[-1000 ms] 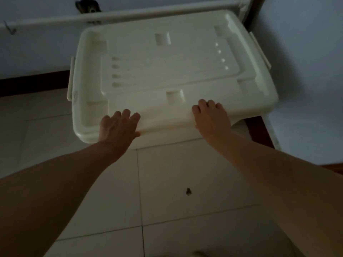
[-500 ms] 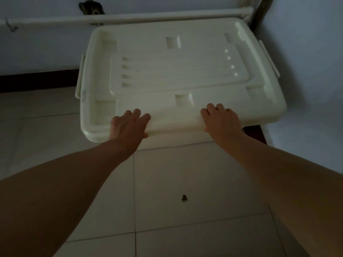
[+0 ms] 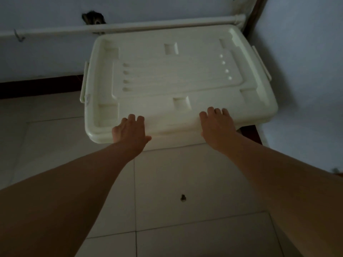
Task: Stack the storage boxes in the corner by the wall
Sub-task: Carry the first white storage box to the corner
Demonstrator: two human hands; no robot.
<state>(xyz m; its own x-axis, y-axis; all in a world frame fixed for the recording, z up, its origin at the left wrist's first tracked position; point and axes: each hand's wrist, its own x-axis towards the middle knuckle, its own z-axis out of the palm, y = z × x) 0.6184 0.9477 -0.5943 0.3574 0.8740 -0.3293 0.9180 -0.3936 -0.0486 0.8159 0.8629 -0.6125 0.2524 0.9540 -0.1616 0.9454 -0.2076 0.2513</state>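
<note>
Fingers (image 3: 136,118) of the left hand (image 3: 130,133) are laid flat and spread on the near edge of the lid (image 3: 172,80), with the thumb splayed out to the right over the rim; nothing is gripped. Fingers of the right hand (image 3: 216,125) are likewise laid open on the same edge, further right, palm down, nothing being clasped. Below and nearer than the fingers, both bare forearms are seen over the pale tiled floor (image 3: 185,173), where a small dark spot (image 3: 183,197) is found between them. Just under the fingers, the front wall of the box (image 3: 176,140) is seen beneath the lid's rim. Beyond the fingertips, a square recess, raised ribs and small round dimples are moulded into the lid. A side clip (image 3: 83,86) is seen far left of the fingers, another far right. Farthest from the fingers, the box is set in the corner, close to the walls, with a white pipe (image 3: 130,27) run along the back wall (image 3: 46,13) just behind it.
</note>
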